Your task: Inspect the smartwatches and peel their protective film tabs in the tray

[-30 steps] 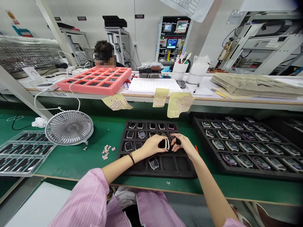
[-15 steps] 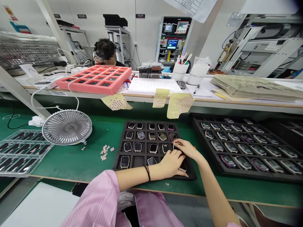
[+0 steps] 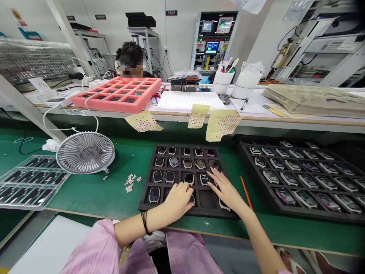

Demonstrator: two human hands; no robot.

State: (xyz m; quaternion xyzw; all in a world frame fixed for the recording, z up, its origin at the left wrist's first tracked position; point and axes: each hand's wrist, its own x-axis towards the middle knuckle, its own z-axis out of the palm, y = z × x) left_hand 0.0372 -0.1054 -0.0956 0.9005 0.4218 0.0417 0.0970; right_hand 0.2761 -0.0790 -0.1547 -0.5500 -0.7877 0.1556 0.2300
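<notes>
A black foam tray (image 3: 146,190) with watch cases in its compartments lies on the green table. My left hand (image 3: 178,201) rests over the front row, fingers curled at a watch partly hidden beneath it; whether it grips that watch is unclear. My right hand (image 3: 225,188) reaches over the tray's right side with its fingers spread. Its fingertips are beside a watch with a lit screen (image 3: 204,179), and part of another watch (image 3: 224,206) shows below the palm. Between my hands, one front compartment (image 3: 207,199) holds no watch.
Right of the tray lie an orange stick (image 3: 246,193) and a larger black tray of watches (image 3: 268,201). To the left are small paper pieces (image 3: 129,182), a grey fan (image 3: 86,153) and a clear plastic tray (image 3: 28,182). A shelf edge (image 3: 171,114) crosses behind; a person (image 3: 131,57) sits beyond.
My left hand has moved left, away from my right hand, to the middle of the front row. My right hand's fingers have spread. The orange stick now shows more fully.
</notes>
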